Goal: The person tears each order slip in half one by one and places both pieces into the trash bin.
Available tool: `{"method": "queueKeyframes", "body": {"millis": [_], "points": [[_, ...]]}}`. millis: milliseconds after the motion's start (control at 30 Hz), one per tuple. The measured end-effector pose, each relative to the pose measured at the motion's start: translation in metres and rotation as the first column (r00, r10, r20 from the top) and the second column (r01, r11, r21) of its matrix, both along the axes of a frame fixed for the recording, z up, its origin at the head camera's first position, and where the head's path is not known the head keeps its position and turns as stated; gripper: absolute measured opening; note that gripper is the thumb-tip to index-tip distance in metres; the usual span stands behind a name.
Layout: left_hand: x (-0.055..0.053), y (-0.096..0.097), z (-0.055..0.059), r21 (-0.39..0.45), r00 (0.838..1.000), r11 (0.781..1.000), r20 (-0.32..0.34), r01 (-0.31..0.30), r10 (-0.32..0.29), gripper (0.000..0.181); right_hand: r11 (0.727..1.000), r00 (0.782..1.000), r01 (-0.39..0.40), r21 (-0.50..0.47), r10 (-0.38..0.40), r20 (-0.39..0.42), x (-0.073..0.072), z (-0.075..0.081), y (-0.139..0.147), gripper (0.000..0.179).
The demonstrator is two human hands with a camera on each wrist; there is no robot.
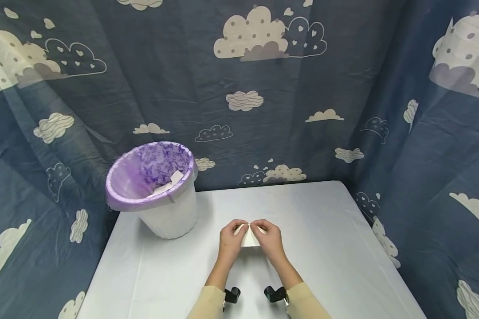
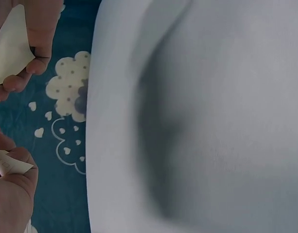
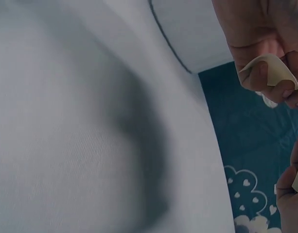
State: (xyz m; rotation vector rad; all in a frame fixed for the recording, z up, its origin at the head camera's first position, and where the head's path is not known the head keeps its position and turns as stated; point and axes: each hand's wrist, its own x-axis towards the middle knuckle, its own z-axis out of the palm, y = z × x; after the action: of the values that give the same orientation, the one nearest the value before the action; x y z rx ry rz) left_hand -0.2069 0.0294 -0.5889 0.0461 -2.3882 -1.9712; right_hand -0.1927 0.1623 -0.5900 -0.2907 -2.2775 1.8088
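Observation:
My left hand [image 1: 229, 241] and right hand [image 1: 272, 241] are close together over the white tabletop, thumbs and fingertips meeting at a pale piece of paper [image 1: 250, 240]. Each hand pinches the paper near its upper edge, and its lower part shows between the hands. In the left wrist view, cream paper [image 2: 12, 46] curves out of the right hand's grip, while a folded corner [image 2: 15, 166] sticks out from the left hand's fingers. The right wrist view has a curled paper edge [image 3: 272, 67] across the left fingers. Fingers cover much of the paper.
A white bin [image 1: 171, 221] with a purple liner [image 1: 121, 199] stands at the table's back left; white pieces [image 1: 177, 178] lie inside it. Dark blue cloud-patterned curtains [image 1: 175, 88] surround the white-covered table [image 1: 323, 248]. Black camera mounts [image 1: 232, 294] hang at both wrists.

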Motion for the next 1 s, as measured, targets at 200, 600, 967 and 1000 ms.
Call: {"method": "queueKeyframes", "body": {"millis": [200, 600, 967, 1000], "points": [[0.004, -0.010, 0.005, 0.039, 1.000, 0.999, -0.015, -0.020, 0.021, 0.012, 0.999, 1.000, -0.027, -0.026, 0.027, 0.004, 0.000, 0.005, -0.010, 0.010], [0.009, -0.011, 0.009, 0.105, 0.998, 0.992, 0.011, -0.064, 0.063, 0.011, 0.998, 1.000, 0.010, -0.063, -0.010, -0.002, 0.005, 0.009, -0.023, 0.011], [0.015, 0.004, 0.015, 0.129, 0.990, 0.981, 0.010, -0.143, 0.143, 0.009, 0.989, 0.992, 0.103, -0.105, -0.110, -0.059, 0.008, 0.010, -0.029, 0.007], [0.015, 0.006, 0.015, 0.129, 0.989, 0.981, 0.007, -0.148, 0.148, 0.009, 0.988, 0.991, 0.111, -0.111, -0.119, -0.064, 0.008, 0.010, -0.029, 0.007]]}}
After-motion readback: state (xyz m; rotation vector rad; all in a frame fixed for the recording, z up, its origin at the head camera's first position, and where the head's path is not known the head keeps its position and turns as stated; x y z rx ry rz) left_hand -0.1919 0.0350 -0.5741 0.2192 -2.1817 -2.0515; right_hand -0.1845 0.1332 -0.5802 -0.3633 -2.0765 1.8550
